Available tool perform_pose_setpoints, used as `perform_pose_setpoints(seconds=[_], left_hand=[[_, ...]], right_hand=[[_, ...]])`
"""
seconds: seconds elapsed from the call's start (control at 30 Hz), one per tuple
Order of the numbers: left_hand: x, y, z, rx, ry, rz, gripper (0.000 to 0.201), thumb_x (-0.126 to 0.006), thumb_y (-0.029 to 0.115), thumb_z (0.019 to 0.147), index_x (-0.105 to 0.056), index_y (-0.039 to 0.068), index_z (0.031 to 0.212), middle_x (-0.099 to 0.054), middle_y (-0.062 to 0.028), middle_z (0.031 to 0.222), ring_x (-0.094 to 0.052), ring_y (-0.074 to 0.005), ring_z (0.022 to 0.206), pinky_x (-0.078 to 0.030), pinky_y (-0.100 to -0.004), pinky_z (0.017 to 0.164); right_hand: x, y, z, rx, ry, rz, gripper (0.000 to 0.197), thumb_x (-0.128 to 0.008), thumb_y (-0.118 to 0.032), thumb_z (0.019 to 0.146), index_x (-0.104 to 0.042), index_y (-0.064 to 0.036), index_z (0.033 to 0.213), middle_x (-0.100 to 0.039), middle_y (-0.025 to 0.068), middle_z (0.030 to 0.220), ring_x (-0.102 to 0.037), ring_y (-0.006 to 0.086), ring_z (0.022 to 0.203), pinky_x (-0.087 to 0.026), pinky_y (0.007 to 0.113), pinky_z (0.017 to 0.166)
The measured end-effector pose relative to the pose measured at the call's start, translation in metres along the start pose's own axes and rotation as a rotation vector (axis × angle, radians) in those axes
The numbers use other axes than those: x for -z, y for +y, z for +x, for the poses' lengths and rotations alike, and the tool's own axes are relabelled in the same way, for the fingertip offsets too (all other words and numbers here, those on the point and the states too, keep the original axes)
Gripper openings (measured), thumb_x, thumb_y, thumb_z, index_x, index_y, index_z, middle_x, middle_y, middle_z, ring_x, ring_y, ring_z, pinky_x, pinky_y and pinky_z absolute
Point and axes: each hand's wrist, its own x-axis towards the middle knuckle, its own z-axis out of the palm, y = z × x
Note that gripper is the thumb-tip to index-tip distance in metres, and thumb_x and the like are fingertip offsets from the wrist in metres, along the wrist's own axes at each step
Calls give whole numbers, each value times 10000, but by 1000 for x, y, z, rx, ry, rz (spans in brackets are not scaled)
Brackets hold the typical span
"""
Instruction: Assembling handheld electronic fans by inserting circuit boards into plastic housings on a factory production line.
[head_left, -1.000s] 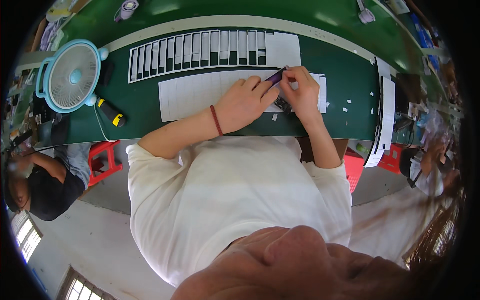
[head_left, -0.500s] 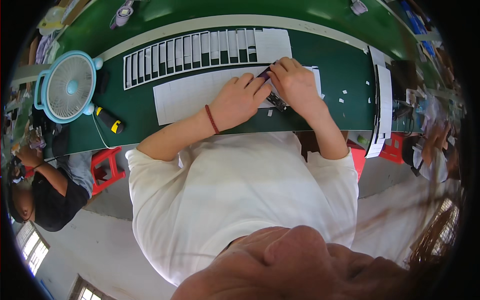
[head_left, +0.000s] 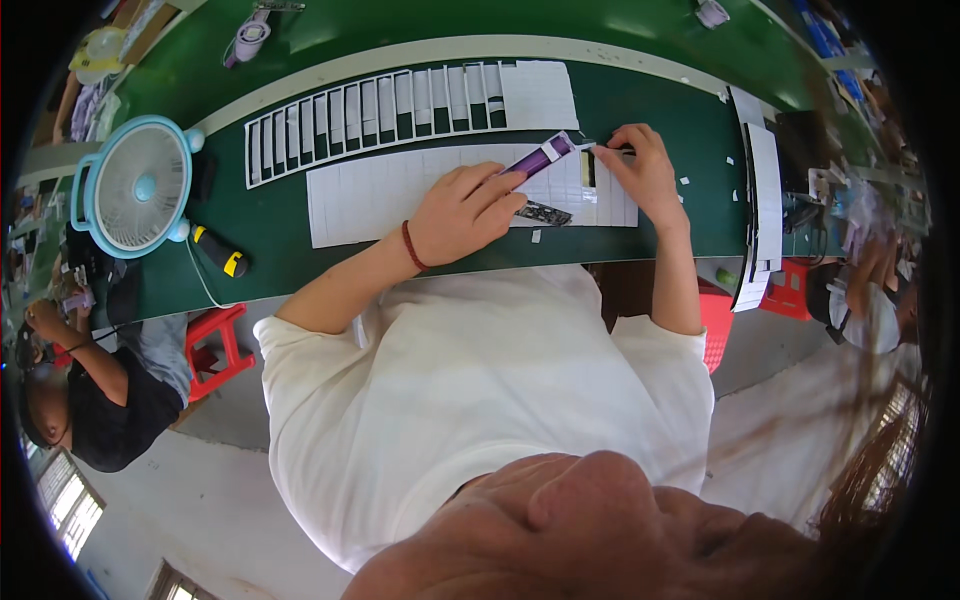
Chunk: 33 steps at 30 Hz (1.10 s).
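My left hand (head_left: pixel 462 215) grips a long purple bar-shaped part (head_left: pixel 535 160) with a pale end, tilted up to the right. Beneath its fingertips, a dark speckled strip (head_left: pixel 545 213) sticks out over a white lined sheet (head_left: pixel 380 190). Off the bar's pale end, my right hand (head_left: pixel 645 175) has thumb and finger pinched together on a small pale strip (head_left: pixel 587 146). That strip is thin, and whether it touches the bar I cannot tell.
Behind the sheet lies a white slotted frame (head_left: pixel 370 115). A blue fan (head_left: pixel 140 185) and a black-yellow tool handle (head_left: pixel 220 250) are at the left. Small white scraps (head_left: pixel 730 161) dot the green table, and stacked sheets (head_left: pixel 765 200) overhang its right edge. People sit at both sides.
My right hand has moved right, away from my left hand. The purple bar, mostly covered by fingers before, now shows, with its pale end raised to the right.
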Motion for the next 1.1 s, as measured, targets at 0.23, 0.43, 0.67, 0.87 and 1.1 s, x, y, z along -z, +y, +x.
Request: perform_pose_setpoints(seconds=[0.23, 0.43, 0.67, 0.87, 1.1], left_hand=[[-1, 2, -1, -127, 16, 22, 390, -780, 121, 775, -637, 79, 1135, -660, -132, 1293, -618, -338, 1117, -567, -428, 794], [10, 9, 2, -142, -77, -6, 300, -727, 100, 795, -669, 100, 1089, -663, -131, 1266, -620, -319, 1120, -546, -407, 816], [20, 9, -9, -168, -103, -27, 271, -738, 102, 799, -677, 99, 1062, -662, -132, 1283, -622, -325, 1129, -547, -418, 831], [34, 14, -13, -140, -65, -99, 405, -815, 103, 706, -625, 88, 1064, -663, -137, 1311, -640, -362, 1103, -578, -454, 799], [76, 19, 7, -167, 56, -118, 397, -858, 132, 744, -623, 99, 1062, -694, -161, 1233, -657, -385, 1047, -593, -464, 767]], right_hand=[[17, -29, 4, 303, -165, -231, 663, -906, -464, 680, -692, -60, 1159, -647, 82, 1145, -598, 303, 1151, -430, 420, 1013], [22, -36, -5, 320, -244, -233, 642, -927, -399, 656, -659, -56, 1128, -597, 103, 1086, -571, 310, 1096, -430, 392, 956], [6, -50, -40, 450, -165, -86, 774, -946, -435, 592, -626, -8, 1152, -570, 162, 1286, -547, 352, 1192, -439, 449, 1004], [-14, -58, -58, 543, -225, -180, 973, -936, -512, 563, -588, 40, 1284, -449, 282, 1482, -428, 461, 1372, -332, 551, 1175], [-1, -61, -54, 669, -185, -54, 928, -944, -292, 572, -576, -81, 1398, -473, 249, 1431, -457, 441, 1343, -364, 576, 1153]])
